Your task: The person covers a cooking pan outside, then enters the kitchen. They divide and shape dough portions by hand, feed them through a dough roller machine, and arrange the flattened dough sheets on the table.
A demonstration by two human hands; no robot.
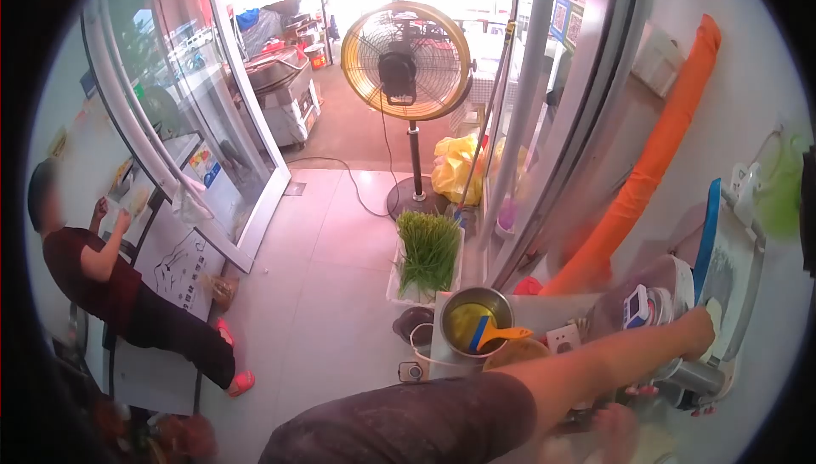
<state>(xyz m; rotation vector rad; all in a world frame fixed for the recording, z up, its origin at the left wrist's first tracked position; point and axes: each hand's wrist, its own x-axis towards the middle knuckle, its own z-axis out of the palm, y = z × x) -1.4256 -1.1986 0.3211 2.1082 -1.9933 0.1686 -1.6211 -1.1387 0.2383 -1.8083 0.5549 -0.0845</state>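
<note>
Head view: left hand (pixel 700 332) by a pale piece (pixel 714 315) at the machine (pixel 735 247), right by the wall, fingers hidden, grip unclear; right hand (pixel 614 428) below, blurred, can't tell; machine looks heavy, stiff, best held by its frame; piece likely soft, pinched flat

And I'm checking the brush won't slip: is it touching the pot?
Touching: the head view shows the brush resting across the rim of the pot.
</note>
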